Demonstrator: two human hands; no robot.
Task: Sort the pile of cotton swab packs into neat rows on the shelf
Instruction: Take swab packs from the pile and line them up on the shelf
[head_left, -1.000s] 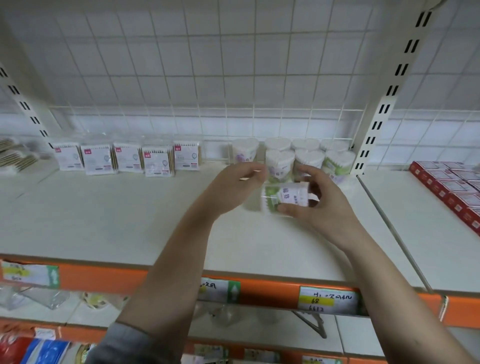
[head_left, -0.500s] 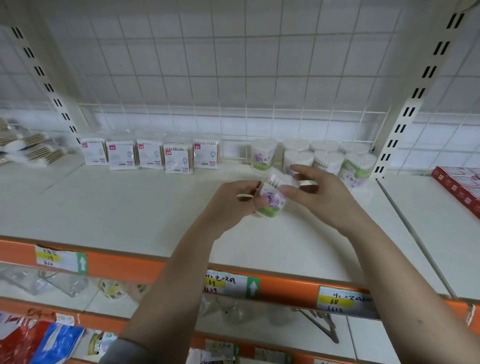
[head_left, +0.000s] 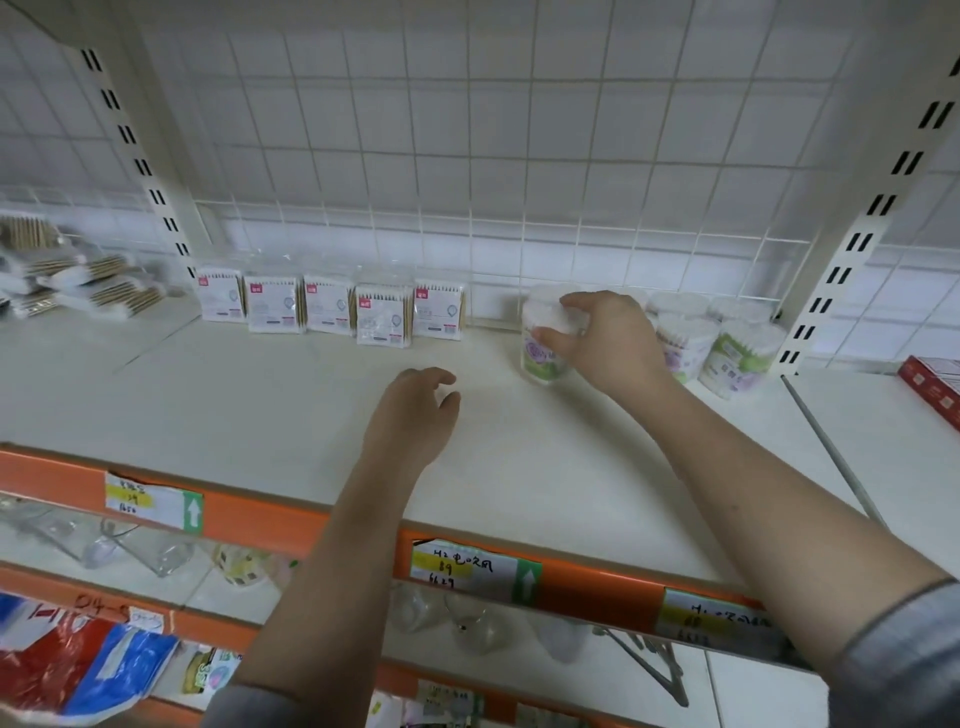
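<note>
My right hand (head_left: 608, 343) grips a round clear tub of cotton swabs (head_left: 543, 343) with a purple and green label, standing upright on the white shelf (head_left: 260, 405) at the left end of a group of similar tubs (head_left: 727, 348). My left hand (head_left: 415, 410) hovers over the shelf's middle, fingers loosely curled, holding nothing. A row of flat swab packs (head_left: 332, 309) stands along the back wall to the left.
A loose heap of swab packs (head_left: 78, 280) lies at the far left beyond the slotted upright (head_left: 150, 171). Red boxes (head_left: 935, 384) sit on the shelf to the right, past a wire divider (head_left: 831, 447). The orange shelf edge (head_left: 311, 525) carries price labels.
My right hand has carried the tub from in front of me back to the shelf and stood it beside the other tubs. My left hand let go and dropped away to the left.
</note>
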